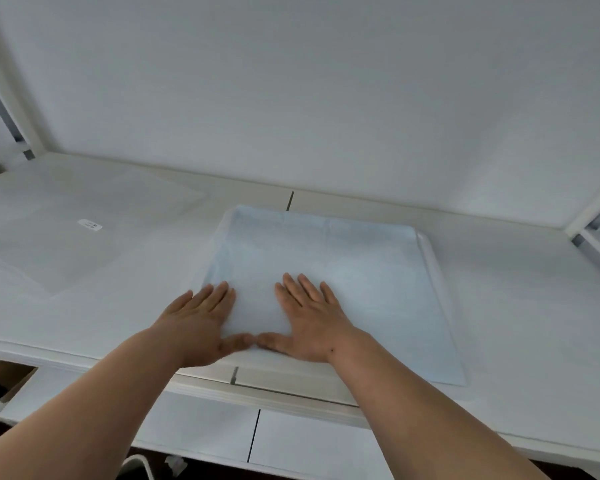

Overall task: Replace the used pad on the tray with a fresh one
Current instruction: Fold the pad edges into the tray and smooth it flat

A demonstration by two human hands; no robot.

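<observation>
A pale blue pad (pixel 354 271) lies spread flat over a white tray, whose rim (pixel 430 251) shows only along the right side. My left hand (pixel 198 322) rests palm down on the pad's near left part, fingers apart. Beside it, my right hand (pixel 312 320) lies flat on the pad's near middle. The two thumbs nearly touch. Neither hand holds anything. The pad's near right corner overhangs toward the table's front edge.
A clear plastic bag (pixel 84 223) with a small white label lies flat on the white table (pixel 534 306) at the left. White frame posts (pixel 596 216) stand at both back corners. A wall runs close behind. Drawer fronts (pixel 291 441) sit below the table's edge.
</observation>
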